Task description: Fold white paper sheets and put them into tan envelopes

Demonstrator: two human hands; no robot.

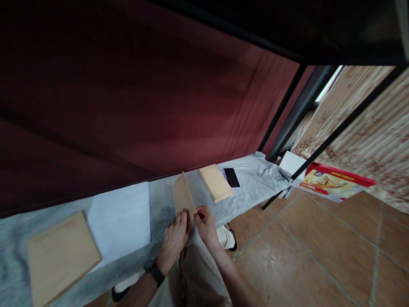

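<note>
A narrow folded piece of brown kraft paper [183, 192] lies on the grey cloth right in front of me, its near end under my fingers. My left hand [176, 232], with a dark watch on the wrist, has its fingers closed together on that near end. At the right near corner, my right hand [205, 224] pinches the paper's edge between thumb and fingers. To the right rests a small pile of folded kraft paper [216, 183]. White paper [123, 221] lies to the left, and beyond it a stack of larger kraft paper sheets [62, 258].
A dark-screened phone [231, 178] lies right of the small pile. The grey cloth [260, 177] covers a long narrow surface against a dark red curtain [159, 106]. Black metal bars [283, 106] and a red and yellow box [334, 181] stand at the right, above a tiled floor [306, 238].
</note>
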